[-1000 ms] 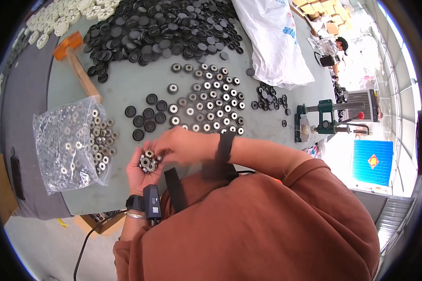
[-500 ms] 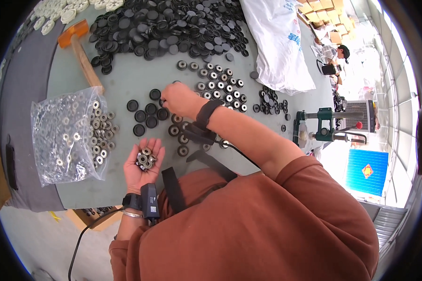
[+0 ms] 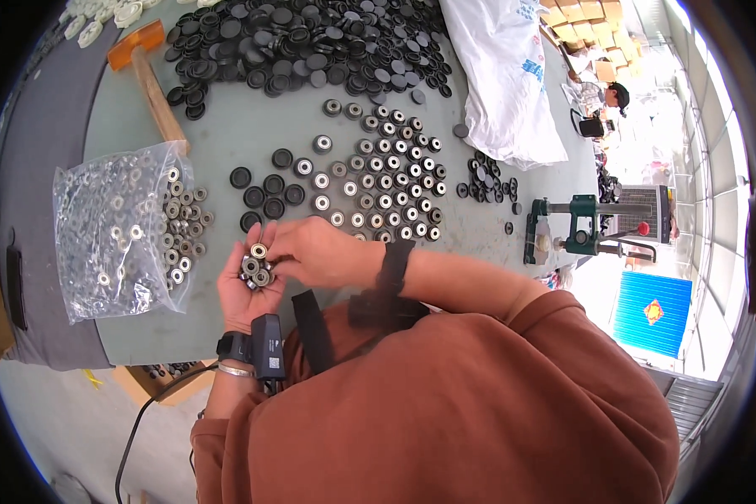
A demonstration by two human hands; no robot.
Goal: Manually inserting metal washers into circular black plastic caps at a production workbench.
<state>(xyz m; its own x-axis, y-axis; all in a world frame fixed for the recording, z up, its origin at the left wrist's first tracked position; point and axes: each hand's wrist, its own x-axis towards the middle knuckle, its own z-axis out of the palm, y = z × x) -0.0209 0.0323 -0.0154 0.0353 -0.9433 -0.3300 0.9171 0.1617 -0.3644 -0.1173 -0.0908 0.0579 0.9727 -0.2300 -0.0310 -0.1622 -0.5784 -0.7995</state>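
Observation:
A small heap of metal ball bearings (image 3: 254,270) lies in the cupped palm of my left hand (image 3: 237,304). Reaching in from the right, my right hand (image 3: 323,252) has its thumb and fingers closed at the edge of a bearing (image 3: 259,251) on top of the heap. Just beyond my hands stand several round black caps (image 3: 273,184) with hollow centres. To their right, rows of black caps with bearings seated in them (image 3: 384,181) cover the table. One such cap with a bearing (image 3: 322,144) stands at the far left of those rows.
A clear plastic bag of bearings (image 3: 101,235) lies on the left, with loose bearings (image 3: 176,218) spilling beside it. Farther back are an orange-headed hammer (image 3: 155,92), a big pile of black caps (image 3: 311,50) and a white sack (image 3: 504,84). A green press (image 3: 584,223) stands right.
My right hand has come back from the black caps to the bearings in my left palm. The seated bearings it covered now show. My left hand stays cupped.

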